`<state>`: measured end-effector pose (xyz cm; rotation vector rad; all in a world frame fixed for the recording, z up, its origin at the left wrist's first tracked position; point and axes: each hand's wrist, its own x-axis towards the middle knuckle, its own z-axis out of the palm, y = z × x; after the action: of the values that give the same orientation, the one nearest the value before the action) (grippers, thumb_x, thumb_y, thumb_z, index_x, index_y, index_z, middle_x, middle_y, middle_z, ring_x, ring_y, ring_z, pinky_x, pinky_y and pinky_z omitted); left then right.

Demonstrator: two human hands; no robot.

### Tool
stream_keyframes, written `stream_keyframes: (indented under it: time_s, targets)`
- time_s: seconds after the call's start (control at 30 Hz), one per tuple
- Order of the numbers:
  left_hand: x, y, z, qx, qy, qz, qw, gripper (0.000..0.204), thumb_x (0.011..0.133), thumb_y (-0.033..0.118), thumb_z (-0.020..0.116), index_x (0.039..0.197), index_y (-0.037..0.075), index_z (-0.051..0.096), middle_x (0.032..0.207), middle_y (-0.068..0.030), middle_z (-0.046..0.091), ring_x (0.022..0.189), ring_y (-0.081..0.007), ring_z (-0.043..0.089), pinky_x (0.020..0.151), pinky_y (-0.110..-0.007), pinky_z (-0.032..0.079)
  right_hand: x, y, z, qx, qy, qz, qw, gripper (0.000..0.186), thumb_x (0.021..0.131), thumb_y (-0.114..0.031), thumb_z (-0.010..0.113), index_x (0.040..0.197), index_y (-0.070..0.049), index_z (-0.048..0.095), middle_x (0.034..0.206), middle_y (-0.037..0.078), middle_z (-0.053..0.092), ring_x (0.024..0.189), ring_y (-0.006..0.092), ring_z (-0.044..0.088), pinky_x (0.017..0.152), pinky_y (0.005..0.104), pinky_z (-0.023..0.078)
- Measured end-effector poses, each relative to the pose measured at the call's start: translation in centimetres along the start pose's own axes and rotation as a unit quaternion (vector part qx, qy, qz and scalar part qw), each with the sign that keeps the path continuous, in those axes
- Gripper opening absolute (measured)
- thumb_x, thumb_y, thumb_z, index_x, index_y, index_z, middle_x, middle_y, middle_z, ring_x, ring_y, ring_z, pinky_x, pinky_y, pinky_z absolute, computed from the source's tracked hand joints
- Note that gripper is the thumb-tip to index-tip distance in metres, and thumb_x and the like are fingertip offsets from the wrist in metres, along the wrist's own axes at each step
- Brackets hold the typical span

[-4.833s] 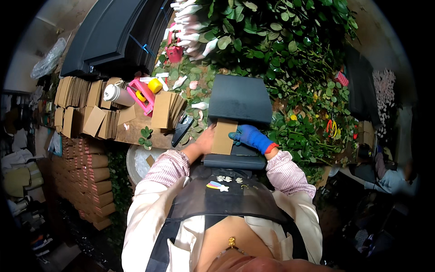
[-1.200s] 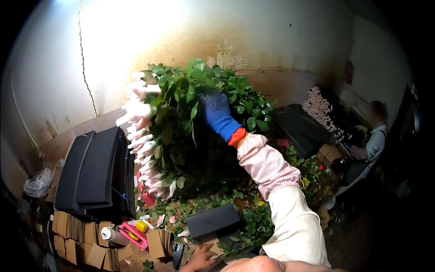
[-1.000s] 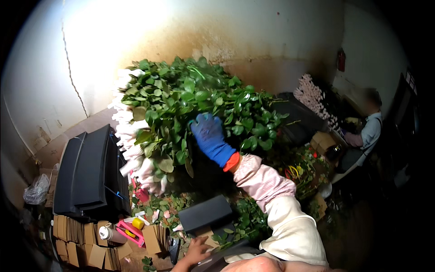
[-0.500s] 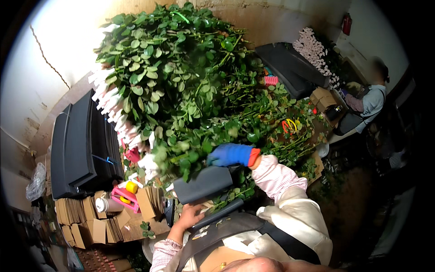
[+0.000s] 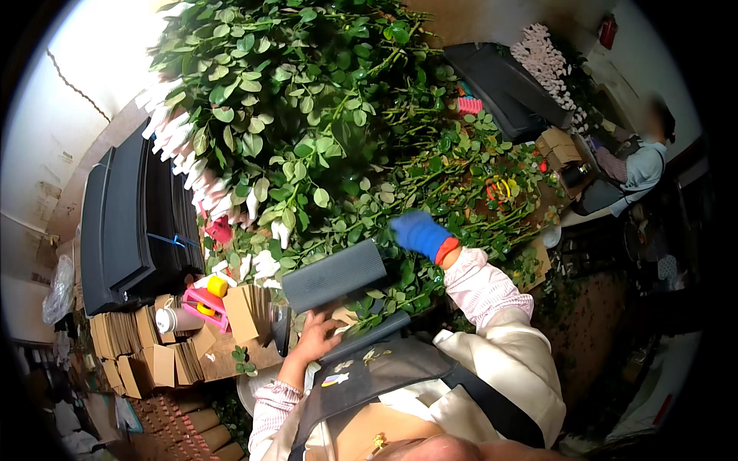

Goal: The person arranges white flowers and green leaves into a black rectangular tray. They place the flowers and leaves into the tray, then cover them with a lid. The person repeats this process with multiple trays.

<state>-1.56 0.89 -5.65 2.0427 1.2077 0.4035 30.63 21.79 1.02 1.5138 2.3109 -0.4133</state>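
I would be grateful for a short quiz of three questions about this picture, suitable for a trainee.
1. What colour is the glove on the right hand?
2. True or false: in the picture, the white-lidded cup is left of the pink plastic holder.
3. The left hand is nearest to: a) the fire extinguisher, b) the brown card, c) the clear plastic bag.

Key: 1. Blue. 2. True. 3. b.

Ribbed dark-grey panel (image 5: 334,278) bars forward path of bare left hand (image 5: 314,339); tall green-leaved stem heap (image 5: 296,115) beyond; passage over panel free.
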Motion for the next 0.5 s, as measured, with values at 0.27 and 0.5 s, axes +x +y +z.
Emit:
stream_keyframes:
  time_s: [0.27,0.5]
  targets:
    - [1.1,0.3,-0.1,0.003,-0.03,0.008,1.0,0.032,0.081,0.023,0.069,0.113,0.017,0.074,0.11,-0.0149,0.057,0.109,-0.0382,0.045,0.101,-0.045,0.037,9.3,0.2,4.3,-0.109,0.235,-0.099,0.961,0.018,0.083,-0.015,0.064,0.1,-0.012,0.069,0.106,0.011,0.069,0.103,0.0321,0.065,0.088,0.0434,0.051]
    - [0.8,0.2,-0.2,0.001,-0.009,0.012,1.0,0.033,0.083,0.021,0.069,0.115,0.017,0.073,0.123,-0.0149,0.058,0.116,-0.0382,0.045,0.105,-0.044,0.036,3.3,-4.4,-5.2,0.074,0.376,-0.142,0.913,0.017,0.084,-0.016,0.062,0.099,-0.013,0.067,0.105,0.008,0.065,0.098,0.0299,0.063,0.088,0.0432,0.05]
